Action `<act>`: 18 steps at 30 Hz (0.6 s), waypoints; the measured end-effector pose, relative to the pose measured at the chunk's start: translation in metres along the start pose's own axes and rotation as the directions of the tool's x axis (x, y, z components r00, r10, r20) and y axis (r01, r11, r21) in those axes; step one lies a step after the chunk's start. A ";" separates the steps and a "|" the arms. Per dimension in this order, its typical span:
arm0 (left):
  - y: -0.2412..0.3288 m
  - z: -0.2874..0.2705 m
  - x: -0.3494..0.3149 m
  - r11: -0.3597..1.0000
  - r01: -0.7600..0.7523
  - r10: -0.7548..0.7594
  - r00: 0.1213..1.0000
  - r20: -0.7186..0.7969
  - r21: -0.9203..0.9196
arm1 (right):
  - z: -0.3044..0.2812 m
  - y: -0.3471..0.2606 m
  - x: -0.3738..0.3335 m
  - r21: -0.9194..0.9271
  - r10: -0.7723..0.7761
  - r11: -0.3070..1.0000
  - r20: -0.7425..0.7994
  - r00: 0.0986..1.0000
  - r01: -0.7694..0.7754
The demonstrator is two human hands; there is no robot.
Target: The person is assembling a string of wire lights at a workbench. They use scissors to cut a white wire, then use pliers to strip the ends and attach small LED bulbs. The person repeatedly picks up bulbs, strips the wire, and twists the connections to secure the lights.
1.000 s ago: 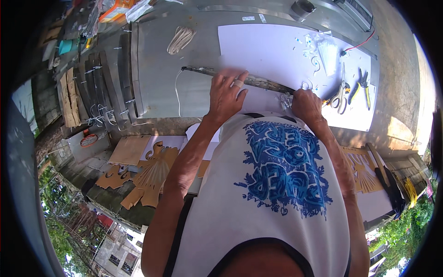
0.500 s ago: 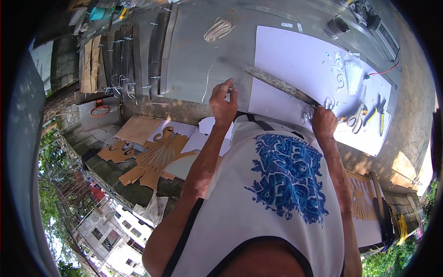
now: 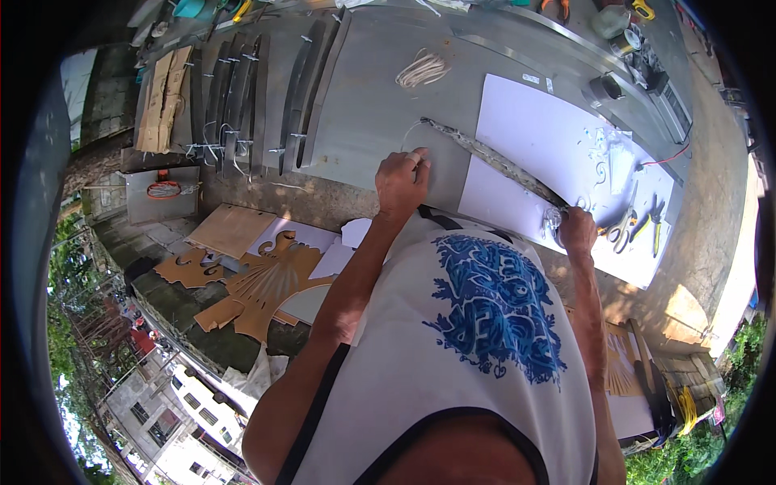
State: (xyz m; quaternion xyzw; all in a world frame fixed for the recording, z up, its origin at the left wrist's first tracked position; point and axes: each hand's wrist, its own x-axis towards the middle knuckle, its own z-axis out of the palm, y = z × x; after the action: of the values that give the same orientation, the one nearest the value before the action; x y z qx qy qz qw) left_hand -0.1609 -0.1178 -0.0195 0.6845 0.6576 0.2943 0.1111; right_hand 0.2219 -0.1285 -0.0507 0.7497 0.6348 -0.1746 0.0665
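Observation:
A long, thin, mottled grey strip (image 3: 493,155) slants from the bare grey tabletop onto a large white sheet (image 3: 525,113). My right hand (image 3: 578,230) is closed round its near end, at the sheet's front edge. My left hand (image 3: 402,184) is closed in a pinch over the table's front edge, left of the strip. From its fingers a thin white cord (image 3: 408,133) rises to the strip's dark far tip. What lies inside the left fingers is mostly hidden. A small clear, shiny piece (image 3: 552,220) sits beside my right hand.
Scissors (image 3: 621,230) and yellow-black pliers (image 3: 653,229) lie right of my right hand. A coil of white cord (image 3: 423,69) rests farther back. Several dark curved strips (image 3: 299,97) lie at left, cut brown panels (image 3: 271,279) below them. A dark cup (image 3: 605,89) stands at back right.
The view has shifted. The cord, earlier loose to the left of my left hand, now runs from that hand to the strip's far tip. My right hand keeps its grip.

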 end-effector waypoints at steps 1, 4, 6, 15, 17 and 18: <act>-0.005 -0.002 0.006 0.997 -0.073 0.075 0.996 -0.057 0.037 | 0.001 0.002 -0.003 -0.002 0.001 1.000 -0.014 1.000 -0.001; 0.030 0.013 0.036 0.974 -0.102 0.126 0.986 -0.110 0.204 | 0.001 0.048 0.008 -0.016 -0.027 1.000 -0.035 0.999 0.027; 0.025 0.021 0.044 0.989 0.014 -0.026 0.997 0.073 0.150 | 0.007 0.067 0.007 -0.016 -0.015 1.000 -0.054 0.998 0.014; -0.004 0.022 0.027 0.911 0.408 -0.215 0.597 0.773 -0.061 | -0.016 0.112 0.000 0.152 -0.061 0.982 -0.297 0.953 0.110; 0.005 0.032 0.024 0.940 0.339 -0.170 0.572 0.802 -0.043 | -0.024 0.102 -0.013 0.305 -0.021 0.938 -0.425 0.905 0.165; 0.011 0.034 0.024 0.921 0.388 -0.179 0.518 0.836 -0.042 | -0.028 0.088 -0.021 0.459 0.054 0.884 -0.295 0.954 0.092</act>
State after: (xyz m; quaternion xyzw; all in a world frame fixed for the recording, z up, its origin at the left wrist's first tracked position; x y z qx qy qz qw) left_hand -0.1339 -0.0878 -0.0347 0.6070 0.5959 -0.0068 0.5257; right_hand 0.3104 -0.1553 -0.0279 0.7548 0.5840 -0.2073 -0.2150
